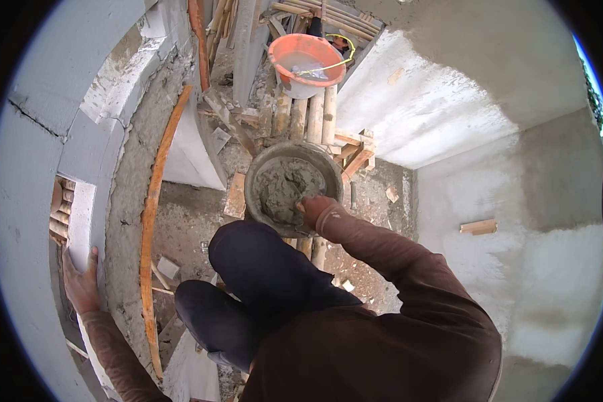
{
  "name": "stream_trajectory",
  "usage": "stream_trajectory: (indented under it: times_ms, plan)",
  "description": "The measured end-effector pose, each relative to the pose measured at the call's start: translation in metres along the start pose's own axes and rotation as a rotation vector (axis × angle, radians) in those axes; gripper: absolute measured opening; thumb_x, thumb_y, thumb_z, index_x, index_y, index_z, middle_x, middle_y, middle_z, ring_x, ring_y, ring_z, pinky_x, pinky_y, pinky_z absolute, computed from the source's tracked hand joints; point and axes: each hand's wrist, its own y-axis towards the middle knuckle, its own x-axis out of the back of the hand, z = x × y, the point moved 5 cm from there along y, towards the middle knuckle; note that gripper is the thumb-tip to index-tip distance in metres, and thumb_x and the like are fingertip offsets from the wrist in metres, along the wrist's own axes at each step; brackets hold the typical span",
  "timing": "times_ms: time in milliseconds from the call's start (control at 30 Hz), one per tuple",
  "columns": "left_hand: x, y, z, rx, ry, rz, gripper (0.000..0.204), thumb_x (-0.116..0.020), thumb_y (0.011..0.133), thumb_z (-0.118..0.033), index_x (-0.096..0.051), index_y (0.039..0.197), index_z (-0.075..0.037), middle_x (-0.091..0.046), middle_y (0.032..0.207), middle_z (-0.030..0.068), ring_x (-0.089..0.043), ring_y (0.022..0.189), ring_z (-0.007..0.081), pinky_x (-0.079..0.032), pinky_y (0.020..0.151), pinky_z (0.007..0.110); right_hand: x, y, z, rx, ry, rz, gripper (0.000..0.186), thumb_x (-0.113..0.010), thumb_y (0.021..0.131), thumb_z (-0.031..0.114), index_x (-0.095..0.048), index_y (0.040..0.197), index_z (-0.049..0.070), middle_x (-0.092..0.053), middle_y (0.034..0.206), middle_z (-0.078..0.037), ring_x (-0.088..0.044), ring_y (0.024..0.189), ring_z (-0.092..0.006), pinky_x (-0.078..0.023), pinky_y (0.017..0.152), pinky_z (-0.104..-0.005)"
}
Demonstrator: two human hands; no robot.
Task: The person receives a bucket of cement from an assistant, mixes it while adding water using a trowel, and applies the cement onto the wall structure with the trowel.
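My right hand is closed round the short handle of a trowel. The trowel's blade is sunk in wet grey mortar, mostly hidden, inside a round bucket straight ahead of my knees. At the far left my left hand grips the near end of a narrow white block beside an opening in the wall. Its thumb lies on one side of the block and its fingers on the other.
Bamboo poles form a platform under the bucket. Beyond, an orange-rimmed pail with a yellow handle holds cloudy water; another person's hand shows behind it. A curved wooden strip runs along the left wall. Plastered walls stand at right.
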Motion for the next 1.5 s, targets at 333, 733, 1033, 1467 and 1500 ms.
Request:
stream_trajectory:
  times_ms: [333,733,1033,1467,1500]
  plan:
    - [-0.002,0.000,-0.001,0.054,0.056,-0.014,0.084,-0.066,0.082,-0.063,-0.052,0.135,0.001,-0.057,0.132,0.0250,-0.053,0.125,0.0383,-0.041,0.104,0.044,0.093,-0.003,-0.042,0.107,-0.435,0.011,0.026,-0.057,0.092,0.028,-0.070,0.103,0.009,-0.072,0.093,-0.015,-0.071,0.088,-0.0312,-0.056,0.076,-0.0417]
    - [0.012,-0.002,-0.019,0.064,0.046,0.070,0.087,-0.066,0.082,-0.063,-0.051,0.134,0.005,-0.057,0.129,0.0271,-0.054,0.124,0.0396,-0.042,0.104,0.044,-0.059,-0.019,-0.019,-0.537,1.155,0.746,0.032,-0.052,0.097,0.034,-0.065,0.097,0.004,-0.061,0.075,-0.007,-0.054,0.052,-0.0147,-0.044,0.043,-0.0286]
    - [0.011,-0.005,-0.017,0.082,0.093,0.033,0.081,-0.066,0.085,-0.059,-0.051,0.134,0.003,-0.057,0.130,0.0266,-0.053,0.125,0.0391,-0.041,0.103,0.043,-0.011,-0.061,-0.027,-0.197,2.365,1.129,0.050,-0.044,0.100,0.036,-0.045,0.131,-0.004,-0.057,0.083,-0.004,-0.054,0.056,-0.0107,-0.045,0.046,-0.0243]
    - [0.014,-0.006,-0.019,0.074,-0.023,0.029,0.086,-0.069,0.081,-0.062,-0.053,0.133,0.004,-0.057,0.131,0.0256,-0.054,0.125,0.0374,-0.041,0.104,0.041,-0.011,-0.008,0.005,0.173,-0.233,0.326,0.034,-0.051,0.094,0.034,-0.070,0.109,0.011,-0.069,0.109,-0.019,-0.067,0.103,-0.0355,-0.051,0.091,-0.0457]
    - [0.015,-0.009,-0.018,0.071,-0.022,0.012,0.084,-0.069,0.081,-0.061,-0.054,0.132,0.004,-0.058,0.130,0.0259,-0.055,0.124,0.0378,-0.042,0.104,0.042,0.006,-0.004,-0.004,0.227,-0.243,0.308,0.032,-0.057,0.090,0.034,-0.071,0.110,0.012,-0.070,0.104,-0.017,-0.067,0.099,-0.0354,-0.052,0.089,-0.0445]
